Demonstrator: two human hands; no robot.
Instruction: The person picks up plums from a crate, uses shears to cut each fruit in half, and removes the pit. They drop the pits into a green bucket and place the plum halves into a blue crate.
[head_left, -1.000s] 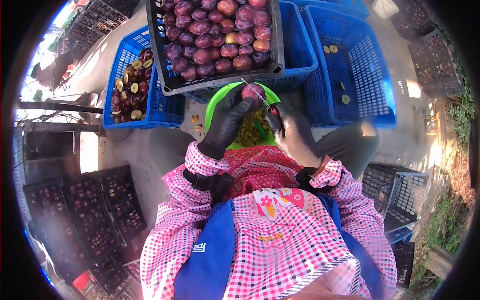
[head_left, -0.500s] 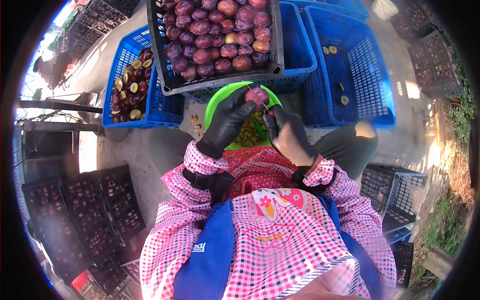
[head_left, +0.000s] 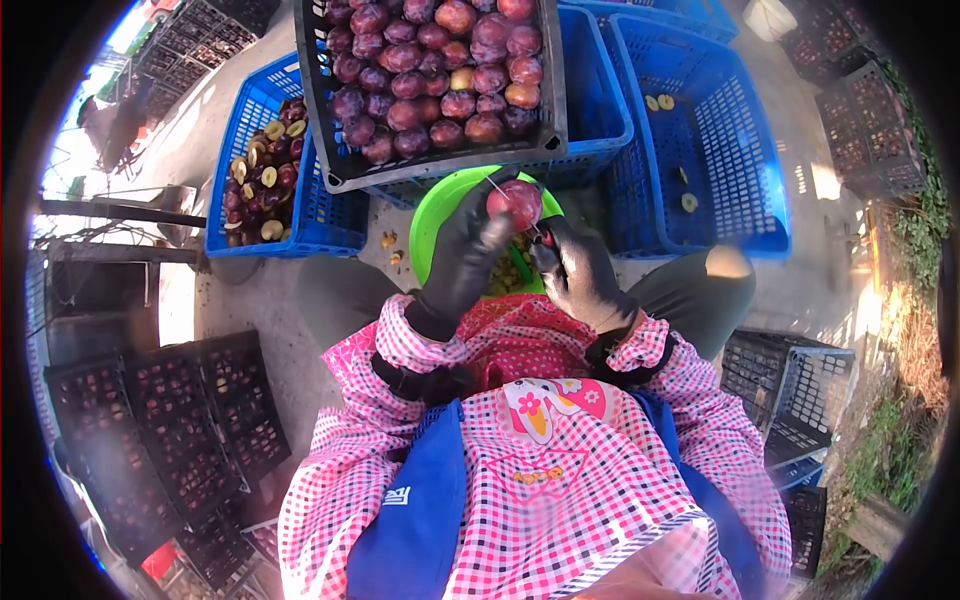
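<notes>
A reddish-purple plum (head_left: 515,204) is held above a bright green basin (head_left: 432,215). My left hand (head_left: 465,245), in a black glove, is closed round the plum's left side. My right hand (head_left: 583,277), gloved too, grips a small knife (head_left: 543,238) with a red handle, and its thin blade lies against the plum. Cut pieces (head_left: 508,272) lie in the basin under my hands. Just beyond the basin, a black crate (head_left: 440,168) full of whole plums rests on blue crates.
A blue crate (head_left: 340,228) of halved plums stands at left, and another (head_left: 700,236) at right holds several yellow halves. Black crates of fruit (head_left: 165,430) lie lower left. Stacked crates (head_left: 785,395) stand lower right. A person (head_left: 110,130) is at the upper left.
My left hand has shifted slightly right and down, its fingers blurred around the plum. The plum appears turned. My right hand has rotated a little but still grips the knife.
</notes>
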